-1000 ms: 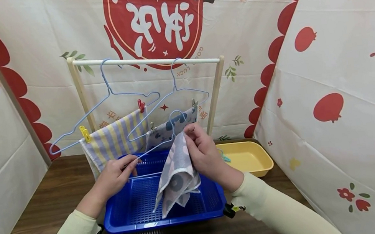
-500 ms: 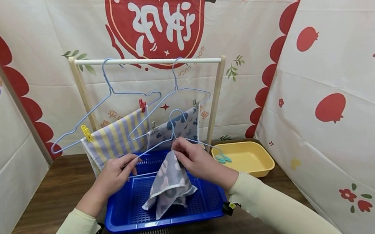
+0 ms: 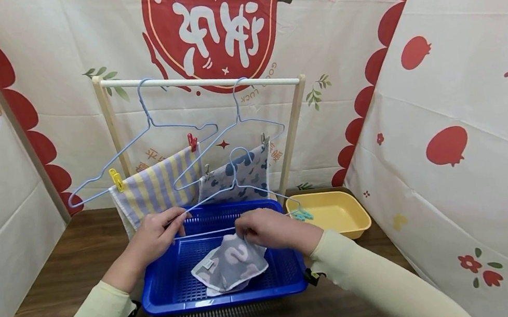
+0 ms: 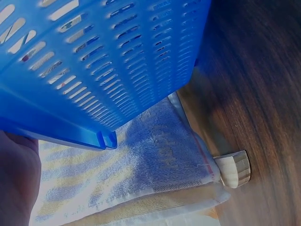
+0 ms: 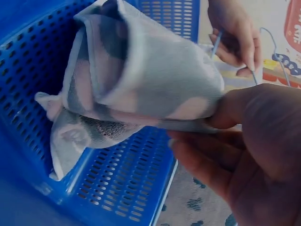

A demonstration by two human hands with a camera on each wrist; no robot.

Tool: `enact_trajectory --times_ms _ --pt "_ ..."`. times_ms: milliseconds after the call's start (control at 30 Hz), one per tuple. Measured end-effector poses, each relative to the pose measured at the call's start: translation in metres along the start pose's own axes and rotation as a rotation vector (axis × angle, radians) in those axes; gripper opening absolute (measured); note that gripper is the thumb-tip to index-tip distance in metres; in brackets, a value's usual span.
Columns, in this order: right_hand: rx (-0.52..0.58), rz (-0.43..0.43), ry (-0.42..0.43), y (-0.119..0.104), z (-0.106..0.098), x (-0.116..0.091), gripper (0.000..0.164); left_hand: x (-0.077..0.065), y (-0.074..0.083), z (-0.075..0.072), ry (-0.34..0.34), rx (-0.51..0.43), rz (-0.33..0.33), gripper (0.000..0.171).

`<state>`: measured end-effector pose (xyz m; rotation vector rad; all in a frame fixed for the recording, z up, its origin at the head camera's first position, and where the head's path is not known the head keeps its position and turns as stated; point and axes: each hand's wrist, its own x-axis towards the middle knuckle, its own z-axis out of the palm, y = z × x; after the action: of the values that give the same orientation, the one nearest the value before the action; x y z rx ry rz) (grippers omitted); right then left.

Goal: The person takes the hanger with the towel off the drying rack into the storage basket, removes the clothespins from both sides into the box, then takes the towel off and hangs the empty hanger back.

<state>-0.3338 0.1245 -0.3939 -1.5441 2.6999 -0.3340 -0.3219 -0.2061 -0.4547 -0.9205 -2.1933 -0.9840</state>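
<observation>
My left hand [image 3: 152, 240] pinches the left corner of a light blue wire hanger [image 3: 211, 199], which stands upright above a blue slotted basket [image 3: 223, 302]. A small grey and pink patterned towel [image 3: 230, 263] hangs bunched over the basket, its lower part touching or close to the basket floor. My right hand [image 3: 271, 227] pinches the towel's upper edge beside the hanger's bottom bar, hiding part of that bar. In the right wrist view the thumb and fingers of that hand hold the folded towel [image 5: 164, 70]. The left wrist view shows the hand only at its edge.
Behind the basket, a rack [image 3: 200, 82] carries two more hangers. One bears a striped towel [image 3: 162, 182] with yellow and red clips, the other a towel with blue prints [image 3: 237, 178]. A yellow tub [image 3: 336, 217] with teal clips [image 3: 303, 215] stands at the right.
My right hand has come down and slightly left, from the hanger's neck to its bottom bar, lowering the towel into the basket. The hanger's right side is uncovered. My left hand keeps its hold.
</observation>
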Motion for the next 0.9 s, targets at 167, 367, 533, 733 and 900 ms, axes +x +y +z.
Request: enact_trajectory --times_ms 167,367,533,733,900 --pt "-0.017 0.038 -0.149 0.003 0.009 0.004 0.014 0.0 0.0 -0.001 0.0 0.0 -0.003 0.02" --pt "0.015 0.142 -0.3 0.005 0.02 0.01 0.019 -0.001 0.0 -0.001 0.002 0.003 -0.002 0.02" --pt "-0.02 0.137 -0.349 0.005 0.03 0.017 0.021 -0.001 0.0 -0.002 0.005 0.002 -0.002 0.02" --pt "-0.108 0.081 -0.425 0.004 0.032 0.021 0.014 -0.001 0.001 -0.002 -0.006 -0.004 -0.004 0.02" --pt "-0.107 0.153 -0.487 0.005 0.031 0.022 0.017 -0.001 0.002 -0.003 -0.004 -0.011 -0.012 0.02"
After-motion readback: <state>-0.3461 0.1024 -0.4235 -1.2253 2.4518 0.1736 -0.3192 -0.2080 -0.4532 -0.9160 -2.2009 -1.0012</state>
